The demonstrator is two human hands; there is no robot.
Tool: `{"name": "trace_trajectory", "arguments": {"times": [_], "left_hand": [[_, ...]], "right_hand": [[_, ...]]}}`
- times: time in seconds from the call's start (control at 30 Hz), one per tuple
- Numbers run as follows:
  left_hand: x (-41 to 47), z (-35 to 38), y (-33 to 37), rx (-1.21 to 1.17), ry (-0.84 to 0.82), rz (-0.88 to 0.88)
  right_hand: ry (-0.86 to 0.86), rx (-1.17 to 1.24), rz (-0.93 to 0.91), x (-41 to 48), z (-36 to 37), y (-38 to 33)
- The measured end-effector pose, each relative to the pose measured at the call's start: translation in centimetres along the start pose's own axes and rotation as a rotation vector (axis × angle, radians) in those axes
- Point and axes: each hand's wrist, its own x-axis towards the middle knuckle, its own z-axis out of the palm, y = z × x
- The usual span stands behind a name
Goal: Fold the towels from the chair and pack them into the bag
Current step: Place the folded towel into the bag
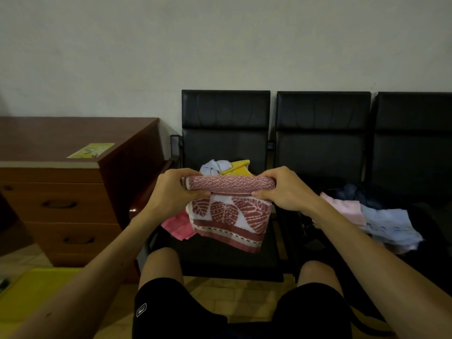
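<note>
- Red-and-white leaf-print towel (230, 214) is held up over the seat of the left chair (225, 113). Its folded top edge runs level from left to right, and the rest hangs down.
- Left hand (175, 192) grips the left end of that fold, fingers curled over, thumb beneath.
- Right hand (287, 189) grips the right end likewise.
- Behind it on the seat lie a white towel (215, 166), a yellow towel (238, 167) and a pink towel (178, 225).
- On the next seat, a pale pink towel (344, 209) and a pale blue towel (389, 225) lie touching dark blue fabric (354, 192); I cannot tell if it is the bag.
</note>
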Motion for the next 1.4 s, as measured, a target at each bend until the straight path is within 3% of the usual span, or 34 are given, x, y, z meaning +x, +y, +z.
{"name": "trace_trajectory", "arguments": {"times": [0.3,0.47,0.6,0.7,0.8,0.9,1.03,1.23,1.4], "left_hand": [[0.0,0.6,-0.4,0.088,0.049,-0.056],[-0.4,0.0,1.4,-0.353,-0.054,-0.006],[-0.2,0.2,3.2,-0.594,-0.107,-0.031],[0.0,0.9,3.8,-0.721,-0.192,-0.116],[0.5,1.8,3.2,-0.787,-0.220,-0.182],[0.0,4.2,1.7,-1.000,-0.215,-0.393],[-1.9,9.8,0.6,-1.299,-0.539,-0.694],[-1.5,16.7,2.3,-1.219,-0.771,-0.668],[0.9,22.8,3.5,-1.052,-0.843,-0.734]], "right_hand": [[0.024,0.118,0.022,-0.6,0.6,1.3],[0.098,0.386,-0.029,-1.9,1.2,2.2],[0.171,0.831,0.019,-3.2,3.4,3.4],[0.087,0.896,0.127,-4.5,6.3,4.0],[0.123,0.981,0.191,-5.1,7.1,4.5],[0.099,1.086,0.217,-5.8,6.3,4.5],[0.145,1.146,0.251,-6.1,5.0,5.1],[0.364,1.243,0.480,-7.1,2.6,10.6],[0.361,1.149,0.730,-10.5,1.8,18.6]]}}
